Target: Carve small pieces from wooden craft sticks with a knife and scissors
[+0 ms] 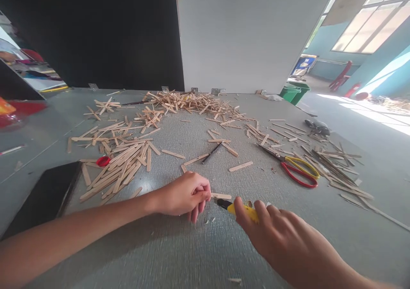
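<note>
My left hand [188,195] is closed on one end of a wooden craft stick [223,196], whose rounded far end sticks out to the right. A small marked or cut outline shows on that stick. In my right hand [282,229] is a yellow and black utility knife [241,211], its tip at the stick just right of my left fingers. Small pale shavings [210,220] lie on the table below. A dark pen [212,153] rests beyond my left hand, beside another craft stick [196,159].
Heaps of craft sticks [124,163] cover the left and back of the table [179,255]. Scissors [296,169] with red and yellow handles lie at right, near thin strips [346,178]. A black phone [41,195] and a red ring [103,161] are at left. Panels [250,36] stand behind.
</note>
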The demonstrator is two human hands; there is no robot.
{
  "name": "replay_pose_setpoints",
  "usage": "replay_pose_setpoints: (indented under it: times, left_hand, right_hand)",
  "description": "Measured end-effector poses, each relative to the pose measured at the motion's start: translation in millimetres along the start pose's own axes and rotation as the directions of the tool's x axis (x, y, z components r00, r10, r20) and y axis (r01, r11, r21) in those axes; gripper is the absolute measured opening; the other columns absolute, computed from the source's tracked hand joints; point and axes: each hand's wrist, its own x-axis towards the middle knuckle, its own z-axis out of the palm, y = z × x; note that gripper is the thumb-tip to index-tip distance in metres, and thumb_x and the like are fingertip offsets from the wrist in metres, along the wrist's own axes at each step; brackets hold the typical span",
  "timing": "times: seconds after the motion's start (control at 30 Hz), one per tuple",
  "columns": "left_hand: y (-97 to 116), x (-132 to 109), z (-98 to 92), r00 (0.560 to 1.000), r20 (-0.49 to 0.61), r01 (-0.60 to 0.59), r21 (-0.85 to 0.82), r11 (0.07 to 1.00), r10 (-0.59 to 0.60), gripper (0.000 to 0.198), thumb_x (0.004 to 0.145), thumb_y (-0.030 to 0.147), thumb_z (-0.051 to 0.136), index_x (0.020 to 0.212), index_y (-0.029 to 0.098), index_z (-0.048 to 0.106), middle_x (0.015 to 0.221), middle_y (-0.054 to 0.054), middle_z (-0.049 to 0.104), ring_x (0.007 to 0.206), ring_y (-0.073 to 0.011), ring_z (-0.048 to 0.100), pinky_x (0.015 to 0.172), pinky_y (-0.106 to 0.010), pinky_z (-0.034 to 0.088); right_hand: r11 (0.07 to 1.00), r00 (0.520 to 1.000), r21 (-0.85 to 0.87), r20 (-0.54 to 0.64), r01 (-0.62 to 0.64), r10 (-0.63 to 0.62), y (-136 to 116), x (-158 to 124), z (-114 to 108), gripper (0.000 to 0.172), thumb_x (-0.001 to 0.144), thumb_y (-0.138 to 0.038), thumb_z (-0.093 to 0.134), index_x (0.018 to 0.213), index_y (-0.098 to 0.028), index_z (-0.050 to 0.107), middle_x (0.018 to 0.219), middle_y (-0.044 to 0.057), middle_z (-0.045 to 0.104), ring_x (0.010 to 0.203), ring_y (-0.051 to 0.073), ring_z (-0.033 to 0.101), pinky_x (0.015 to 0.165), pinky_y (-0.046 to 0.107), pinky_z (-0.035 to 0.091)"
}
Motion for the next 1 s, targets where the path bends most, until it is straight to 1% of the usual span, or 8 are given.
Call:
replay_pose_setpoints:
  times: [0.1,0.27,0.4,0.5,0.6,0.77,0.9,1.0]
  left_hand:
    - [-3.1,1.7,1.4,1.0,-0.016,-0.001,-0.047,0.999,0.0,0.029,0.105,0.032,0.052,0.08,0.02,0.057,0.064,0.003,0.065,0.043,-0.0136,0.066,0.044,-0.022,0.052]
    - [-8.9,5.5,5.6,0.999,-0.054,-0.01,-0.09,0.996,0.005,0.028,0.103,0.036,0.053,0.08,0.02,0.056,0.061,0.004,0.063,0.04,-0.0136,0.064,0.04,-0.022,0.049]
    - [-10.3,3.7,7.9,0.997,-0.069,-0.033,-0.089,0.996,0.027,0.028,0.102,0.038,0.057,0.08,0.02,0.058,0.062,0.004,0.062,0.041,-0.0134,0.065,0.042,-0.022,0.051]
    - [-9.6,1.4,9.0,0.996,-0.083,-0.046,-0.079,0.996,0.04,0.03,0.101,0.039,0.06,0.079,0.019,0.059,0.062,0.004,0.063,0.042,-0.0136,0.065,0.043,-0.023,0.053]
    - [-8.6,1.4,10.2,0.995,-0.1,-0.037,-0.082,0.996,0.029,0.032,0.104,0.038,0.059,0.078,0.019,0.058,0.061,0.004,0.062,0.042,-0.0133,0.064,0.042,-0.023,0.053]
    - [-9.5,3.0,11.3,0.995,-0.103,-0.003,-0.074,0.997,-0.005,0.033,0.111,0.034,0.06,0.083,0.016,0.062,0.06,0.007,0.062,0.042,-0.0093,0.06,0.043,-0.02,0.052]
    - [-9.8,0.3,12.3,0.994,-0.107,0.015,-0.07,0.997,-0.023,0.032,0.112,0.038,0.061,0.091,0.014,0.067,0.062,0.008,0.061,0.045,-0.0081,0.059,0.045,-0.019,0.053]
    - [-8.6,-2.2,14.2,0.993,-0.116,0.025,-0.059,0.998,-0.032,0.032,0.111,0.038,0.063,0.091,0.014,0.068,0.064,0.007,0.062,0.048,-0.0086,0.061,0.046,-0.019,0.053]
  right_hand:
    - [0.999,0.999,0.054,0.054,-0.003,0.0,12.6,3.3,17.8,0.03,0.102,-0.005,0.039,0.112,-0.012,0.066,0.069,0.002,0.063,0.045,0.019,0.061,0.041,0.036,0.039]
    - [0.971,0.987,0.207,0.079,0.122,-0.141,46.9,-0.1,63.8,0.049,0.119,-0.036,0.013,0.105,-0.02,0.057,0.066,-0.004,0.059,0.043,0.016,0.06,0.043,0.036,0.032]
    - [0.981,0.986,0.143,0.091,0.128,-0.142,39.9,6.5,44.9,0.034,0.116,-0.024,0.029,0.104,-0.018,0.061,0.063,-0.001,0.059,0.043,0.019,0.059,0.045,0.038,0.025]
    - [0.99,0.975,0.023,0.171,0.14,-0.142,28.1,12.1,22.6,0.031,0.088,0.007,0.047,0.105,-0.011,0.066,0.067,0.003,0.064,0.048,0.018,0.06,0.047,0.039,0.02]
    - [0.983,0.972,0.109,0.168,0.15,-0.167,36.2,12.0,32.7,0.017,0.102,-0.007,0.048,0.104,-0.015,0.063,0.066,0.001,0.063,0.049,0.019,0.06,0.048,0.039,0.017]
    - [0.964,0.96,0.174,0.162,0.202,-0.23,61.4,9.5,69.2,0.031,0.118,-0.037,0.035,0.103,-0.02,0.057,0.067,-0.004,0.063,0.044,0.014,0.056,0.048,0.036,0.019]
    - [0.983,0.972,0.091,0.16,0.157,-0.17,39.9,12.8,40.8,0.012,0.108,-0.018,0.05,0.102,-0.016,0.061,0.063,-0.001,0.062,0.045,0.017,0.058,0.05,0.038,0.013]
    - [0.995,0.985,-0.015,0.146,0.099,-0.096,25.1,13.2,20.4,0.022,0.094,0.002,0.05,0.106,-0.01,0.065,0.061,0.002,0.06,0.043,0.017,0.056,0.051,0.039,0.012]
